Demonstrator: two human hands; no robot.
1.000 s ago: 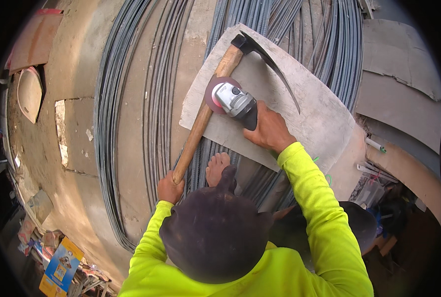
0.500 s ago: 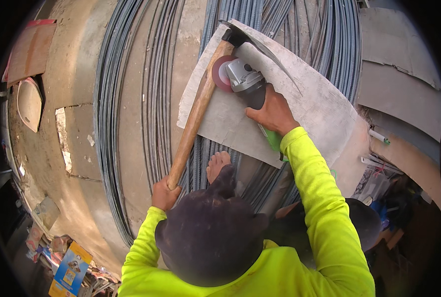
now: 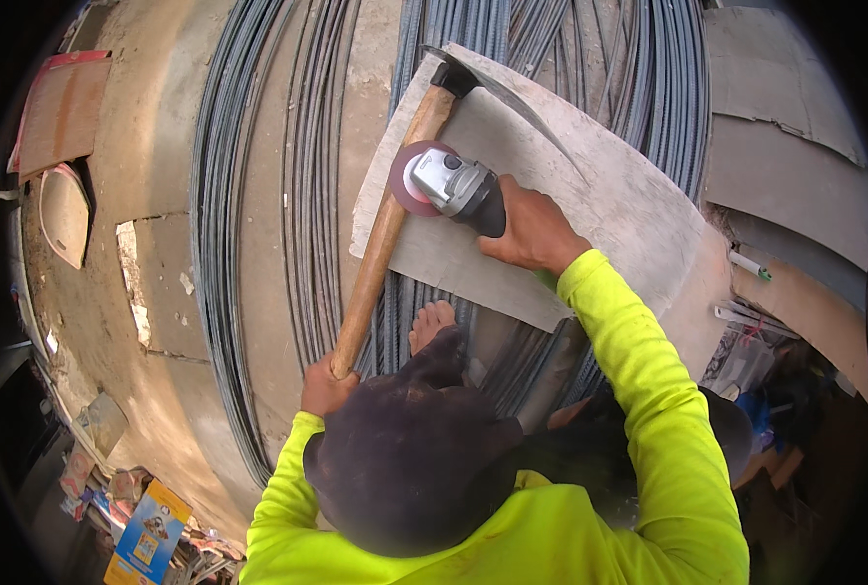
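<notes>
L hand (image 3: 327,385) fisted low; R hand (image 3: 532,232) clenched, arm outstretched.

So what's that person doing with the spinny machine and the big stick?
A person in a bright yellow top is working on a pickaxe. The right hand holds an angle grinder and presses its reddish disc against the wooden handle. The left hand grips the handle's lower end. The pickaxe lies across a grey board resting on coils of steel wire, and a bare foot sits at the board's near edge.
</notes>
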